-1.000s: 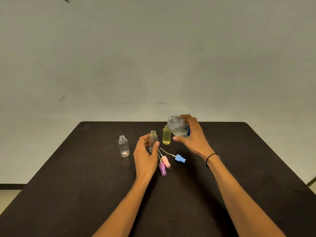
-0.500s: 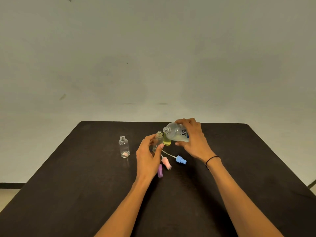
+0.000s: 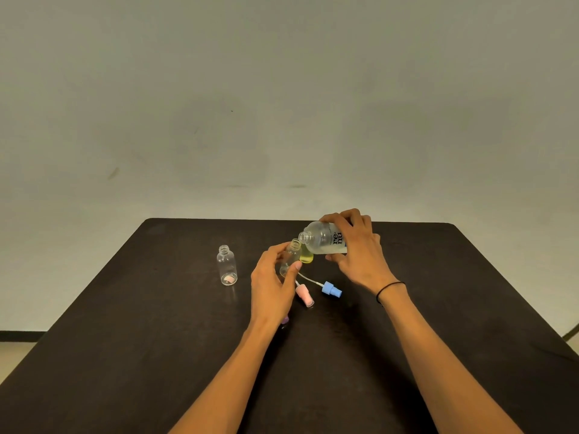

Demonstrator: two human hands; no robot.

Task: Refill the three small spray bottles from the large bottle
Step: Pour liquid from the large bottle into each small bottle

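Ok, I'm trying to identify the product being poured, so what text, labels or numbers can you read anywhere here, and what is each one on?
"re·nu", in dark letters turned sideways, on the large bottle tipped in the right hand; the fingers hide the rest of the label.
A line of smaller print beside those letters: too small to read.
The small bottles, the spray caps and the table show no text.

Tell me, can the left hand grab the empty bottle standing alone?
Probably yes. The empty bottle stands apart, nothing between, but the left hand holds another small bottle and must let go first.
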